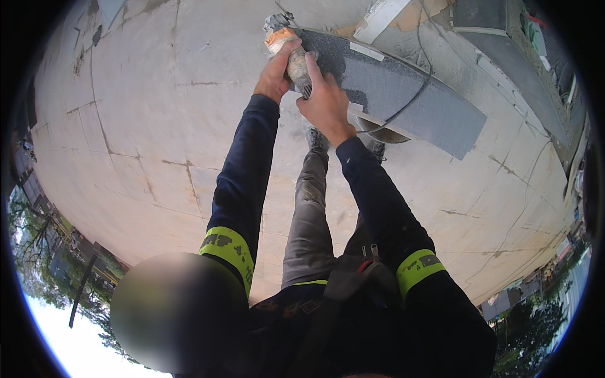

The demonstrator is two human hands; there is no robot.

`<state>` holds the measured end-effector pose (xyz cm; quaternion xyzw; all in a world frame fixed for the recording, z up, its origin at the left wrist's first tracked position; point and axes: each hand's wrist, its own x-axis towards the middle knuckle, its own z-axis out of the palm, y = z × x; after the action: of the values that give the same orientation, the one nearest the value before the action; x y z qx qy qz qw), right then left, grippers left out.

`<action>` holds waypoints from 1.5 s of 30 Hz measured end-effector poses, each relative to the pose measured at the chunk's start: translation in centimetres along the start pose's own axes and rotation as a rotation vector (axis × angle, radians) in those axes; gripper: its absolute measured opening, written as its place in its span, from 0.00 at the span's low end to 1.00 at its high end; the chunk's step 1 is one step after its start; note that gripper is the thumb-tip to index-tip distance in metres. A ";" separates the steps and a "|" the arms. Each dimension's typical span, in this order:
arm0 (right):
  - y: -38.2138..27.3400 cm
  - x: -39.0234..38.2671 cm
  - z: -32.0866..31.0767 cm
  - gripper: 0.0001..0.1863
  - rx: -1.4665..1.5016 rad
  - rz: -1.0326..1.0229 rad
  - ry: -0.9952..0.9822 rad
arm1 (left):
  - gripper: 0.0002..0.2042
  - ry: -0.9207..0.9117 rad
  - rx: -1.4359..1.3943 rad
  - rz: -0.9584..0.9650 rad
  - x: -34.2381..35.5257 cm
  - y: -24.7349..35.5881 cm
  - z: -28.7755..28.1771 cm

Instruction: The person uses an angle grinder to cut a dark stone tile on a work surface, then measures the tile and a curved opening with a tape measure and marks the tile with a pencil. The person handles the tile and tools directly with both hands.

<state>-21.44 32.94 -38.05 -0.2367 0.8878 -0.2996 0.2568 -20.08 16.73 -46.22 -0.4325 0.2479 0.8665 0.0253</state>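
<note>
A dust-coated hand-held power tool (280, 38), with an orange band near its head, is held over the upper end of a long dark grey slab (409, 101). My left hand (274, 79) is wrapped round the tool's body from the left. My right hand (324, 104) grips it from the right, farther down, with the thumb and index finger along the body. A black cable (409, 104) loops across the slab. White strips (365, 51) lie along the slab's edges. Whether the tool's head touches the slab is unclear.
Pale, cracked concrete (157, 126) surrounds my legs and shoes. A white strip or board (381, 19) lies behind the slab. Grey panels (482, 16) and more cable are at the upper right. Trees (57, 264) show at the left rim.
</note>
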 end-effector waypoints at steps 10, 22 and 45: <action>-0.7 0.0 0.2 0.59 -0.009 0.005 -0.021 | 0.18 0.021 0.050 0.079 0.8 -0.6 -1.3; 0.4 -0.6 0.3 0.60 -0.034 -0.127 -0.018 | 0.20 0.022 0.010 0.227 -1.2 -1.5 -0.8; 0.3 -0.6 0.5 0.59 -0.047 -0.034 -0.001 | 0.26 -0.024 0.016 0.102 -1.2 -0.9 -0.8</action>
<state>-20.76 33.30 -38.34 -0.2581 0.8904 -0.2829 0.2462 -18.57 17.33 -46.09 -0.4087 0.2762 0.8698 -0.0126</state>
